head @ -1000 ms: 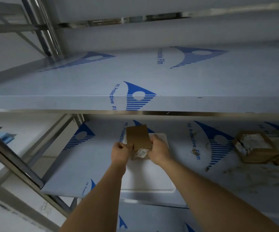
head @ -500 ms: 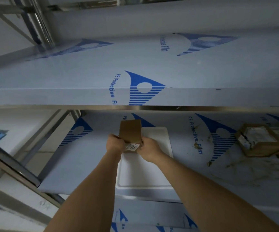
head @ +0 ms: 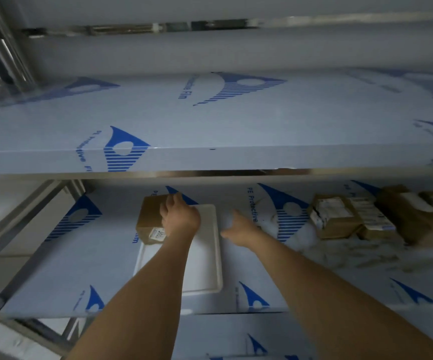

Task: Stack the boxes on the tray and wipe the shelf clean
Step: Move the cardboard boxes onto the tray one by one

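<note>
Fingers of the left hand [head: 180,219] curl over a cardboard box [head: 151,219] on the white tray's [head: 210,255] far-left corner.
Box's long axis runs front to back, label facing the person; right hand [head: 238,227] hovers loosely spread, empty, beside tray; other parcels [head: 353,216] lie well apart, right, on the soiled shelf [head: 80,268].

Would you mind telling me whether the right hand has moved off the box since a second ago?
Yes. The right hand left the box, shifting right past the tray edge.

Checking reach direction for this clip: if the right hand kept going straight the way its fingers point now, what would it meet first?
The right hand points up and back over bare shelf film, just right of the white tray. Nothing shows in that line before the shelf's back; depth is unclear. The boxes lie off to its right.
</note>
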